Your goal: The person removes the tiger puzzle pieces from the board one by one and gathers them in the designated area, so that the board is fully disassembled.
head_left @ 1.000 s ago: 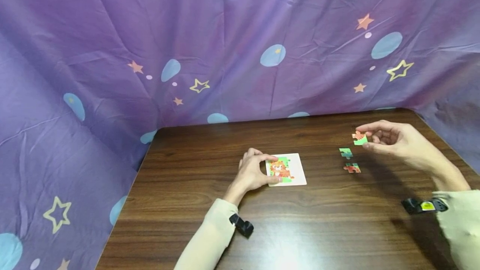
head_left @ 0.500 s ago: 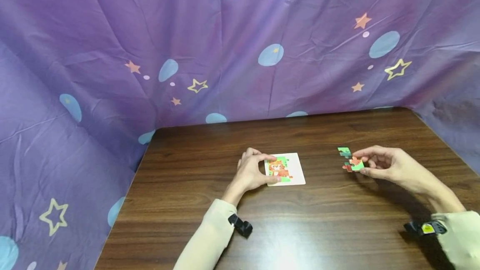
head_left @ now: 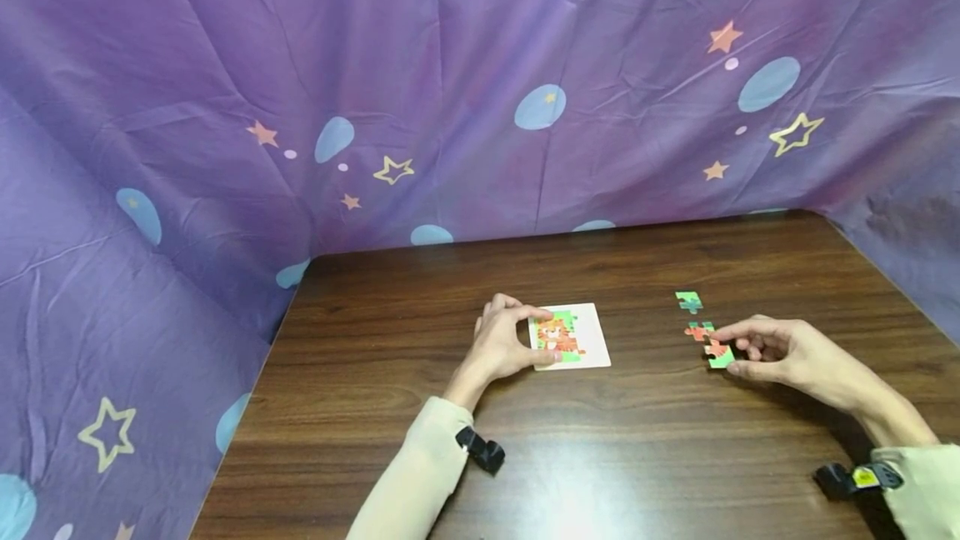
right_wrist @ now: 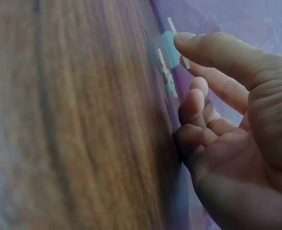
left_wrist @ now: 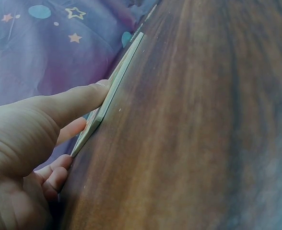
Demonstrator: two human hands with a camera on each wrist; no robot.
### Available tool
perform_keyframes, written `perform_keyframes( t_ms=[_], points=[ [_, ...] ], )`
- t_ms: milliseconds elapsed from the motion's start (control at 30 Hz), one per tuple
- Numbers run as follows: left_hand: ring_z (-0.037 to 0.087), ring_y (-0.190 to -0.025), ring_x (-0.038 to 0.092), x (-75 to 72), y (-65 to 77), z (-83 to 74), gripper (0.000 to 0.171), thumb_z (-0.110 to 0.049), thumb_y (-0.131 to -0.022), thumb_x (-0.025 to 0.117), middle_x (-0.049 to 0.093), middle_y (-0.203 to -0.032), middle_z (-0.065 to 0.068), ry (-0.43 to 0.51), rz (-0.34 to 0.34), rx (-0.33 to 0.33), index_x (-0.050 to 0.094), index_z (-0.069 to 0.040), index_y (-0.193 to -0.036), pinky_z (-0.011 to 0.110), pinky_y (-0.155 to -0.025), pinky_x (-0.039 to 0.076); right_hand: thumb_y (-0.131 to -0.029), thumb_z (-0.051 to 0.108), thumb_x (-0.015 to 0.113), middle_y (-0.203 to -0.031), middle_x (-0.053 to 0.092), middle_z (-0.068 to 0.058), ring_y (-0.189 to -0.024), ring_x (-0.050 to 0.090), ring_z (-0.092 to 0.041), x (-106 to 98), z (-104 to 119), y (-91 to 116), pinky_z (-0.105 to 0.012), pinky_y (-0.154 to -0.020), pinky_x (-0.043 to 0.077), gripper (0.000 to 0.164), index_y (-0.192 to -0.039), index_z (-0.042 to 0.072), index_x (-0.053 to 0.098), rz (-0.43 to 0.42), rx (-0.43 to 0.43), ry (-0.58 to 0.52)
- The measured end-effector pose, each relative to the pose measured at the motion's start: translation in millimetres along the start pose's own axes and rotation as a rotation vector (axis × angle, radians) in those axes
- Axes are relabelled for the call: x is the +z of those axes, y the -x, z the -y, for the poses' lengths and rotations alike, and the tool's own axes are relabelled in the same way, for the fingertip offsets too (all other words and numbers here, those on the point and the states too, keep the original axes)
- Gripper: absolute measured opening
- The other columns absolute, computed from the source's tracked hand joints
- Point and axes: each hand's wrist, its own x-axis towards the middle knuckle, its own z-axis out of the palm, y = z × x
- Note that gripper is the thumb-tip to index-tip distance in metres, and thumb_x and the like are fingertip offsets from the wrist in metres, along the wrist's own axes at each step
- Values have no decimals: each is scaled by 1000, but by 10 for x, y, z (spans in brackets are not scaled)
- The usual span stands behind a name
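Observation:
A white square puzzle board [head_left: 595, 342] lies flat on the table, its left part filled with a partly assembled orange tiger picture [head_left: 557, 337] on green. My left hand [head_left: 501, 345] grips the board's left side, thumb at the near edge and index finger at the far one. In the left wrist view the thumb presses on the board's edge [left_wrist: 124, 64]. To the right, my right hand [head_left: 798, 357] pinches an orange-and-green jigsaw piece [head_left: 723, 358] between thumb and index finger. The right wrist view shows this thin piece [right_wrist: 171, 25] edge-on, above the table.
Two loose jigsaw pieces lie between the board and my right hand: a green one [head_left: 688, 301] farther back and a red-orange one [head_left: 698, 330] beside the held piece. A purple patterned cloth [head_left: 465, 90] hangs behind the dark wooden table [head_left: 390, 323].
My right hand has brought the jigsaw piece toward me, past the red-orange piece, which shows whole again. My left hand stays on the board.

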Motion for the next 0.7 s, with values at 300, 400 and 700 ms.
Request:
perform_keyframes(
  t_ms=[300, 400, 700],
  points=[
    [24, -126, 52, -52, 37, -20, 63, -38, -76, 104, 58, -134, 5, -13, 10, 16, 81, -31, -135, 44, -108, 41, -88, -2, 91, -98, 62, -3, -83, 57, -9, 67, -45, 20, -27, -65, 46, 44, -128, 11, 80, -7, -22, 43],
    [24, -127, 52, -64, 39, -23, 64, -37, -76, 104, 57, -135, 6, -13, 18, 8, 81, -31, -136, 44, -108, 41, -87, -2, 92, -97, 60, -2, -83, 55, -10, 97, -61, 17, -28, -64, 45, 45, -128, 12, 80, -15, -36, 55],
    [24, -128, 52, -69, 21, -35, 65, -38, -77, 104, 57, -136, 6, -29, 19, 0, 81, -33, -137, 44, -109, 42, -87, 0, 92, -93, 58, 0, -80, 52, -10, 99, -80, -1, -28, -63, 41, 44, -125, 18, 81, -36, -55, 117]
  ],
)
